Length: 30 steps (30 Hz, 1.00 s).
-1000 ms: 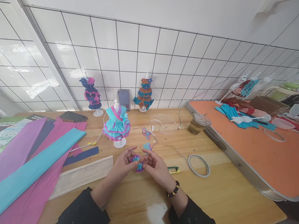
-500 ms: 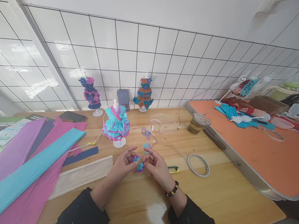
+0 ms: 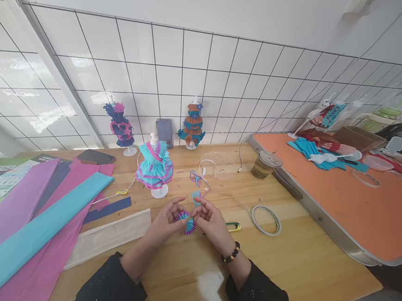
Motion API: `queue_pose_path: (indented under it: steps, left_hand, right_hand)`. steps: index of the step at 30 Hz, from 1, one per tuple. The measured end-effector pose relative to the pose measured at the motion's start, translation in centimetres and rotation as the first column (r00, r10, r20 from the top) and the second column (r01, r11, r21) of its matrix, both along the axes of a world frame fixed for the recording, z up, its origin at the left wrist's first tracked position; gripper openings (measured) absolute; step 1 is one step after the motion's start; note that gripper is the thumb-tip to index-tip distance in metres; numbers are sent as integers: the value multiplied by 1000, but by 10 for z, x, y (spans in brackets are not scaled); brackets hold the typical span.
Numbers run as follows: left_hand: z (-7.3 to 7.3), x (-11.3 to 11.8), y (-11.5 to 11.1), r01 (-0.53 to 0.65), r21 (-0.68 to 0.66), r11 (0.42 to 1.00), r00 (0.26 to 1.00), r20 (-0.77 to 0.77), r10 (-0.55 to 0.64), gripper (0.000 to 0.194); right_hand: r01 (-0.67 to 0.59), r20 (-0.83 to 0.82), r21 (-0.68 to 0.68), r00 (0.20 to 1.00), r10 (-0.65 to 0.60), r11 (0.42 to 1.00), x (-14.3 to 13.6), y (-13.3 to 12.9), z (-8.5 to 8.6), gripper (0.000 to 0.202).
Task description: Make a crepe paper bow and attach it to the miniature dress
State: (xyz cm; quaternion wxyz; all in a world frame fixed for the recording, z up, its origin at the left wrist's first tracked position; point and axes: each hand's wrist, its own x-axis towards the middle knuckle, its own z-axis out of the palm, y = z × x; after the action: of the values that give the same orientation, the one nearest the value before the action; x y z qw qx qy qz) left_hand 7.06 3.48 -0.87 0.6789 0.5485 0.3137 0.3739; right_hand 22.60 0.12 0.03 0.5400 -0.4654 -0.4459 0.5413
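Observation:
A small round pleated paper fan (image 3: 190, 226), turquoise with purple edges, is held above the wooden table between both hands. My left hand (image 3: 168, 220) pinches it from the left with thumb and fingers. From the other side, my right hand (image 3: 212, 221) grips its edge between thumb and index finger. Just beyond the fingertips lies a small turquoise paper piece (image 3: 196, 197). A utility knife (image 3: 233, 227) with a yellow-green handle is partly hidden behind my right hand. Farther back stands a miniature turquoise and pink paper dress (image 3: 155, 168) on a white stand.
Crepe paper sheets (image 3: 38, 230) spread over the left side. A tape roll (image 3: 266, 220) lies right of my hands, with a lidded cup (image 3: 266, 165) behind it. Two more dressed stands, one navy and pink (image 3: 121, 125), one brown and teal (image 3: 193, 124), stand by the tiled wall. An orange table (image 3: 339, 198) adjoins on the right.
The pleated fan has turned slightly between my fingers and shows a little more of its lower right side. Both hands keep nearly the same place; the view has shifted slightly.

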Motion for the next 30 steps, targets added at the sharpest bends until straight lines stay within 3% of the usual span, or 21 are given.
queue_pose_path:
  steps: [9, 15, 19, 24, 30]
  left_hand:
    - [-5, -1, 2, 15, 21, 1000, 1000, 23, -16, 57]
    - [-7, -2, 6, -193, 26, 981, 981, 22, 192, 58]
    - [-3, 0, 5, -291, 45, 956, 957, 34, 290, 58]
    - [-3, 3, 2, -342, 100, 934, 940, 44, 339, 56]
    - [-2, 4, 0, -381, 141, 914, 925, 50, 378, 55]
  right_hand:
    - [2, -36, -18, 999, -3, 1000, 2, 2, -4, 44]
    - [25, -189, -66, 981, -37, 997, 2, 0, 0, 45]
    - [-37, -270, -142, 963, -3, 989, -5, -3, 2, 54]
    - [-132, -360, -220, 932, 46, 966, -14, -7, -2, 61]
    - [-142, -407, -237, 913, 35, 961, -21, -9, -4, 64]
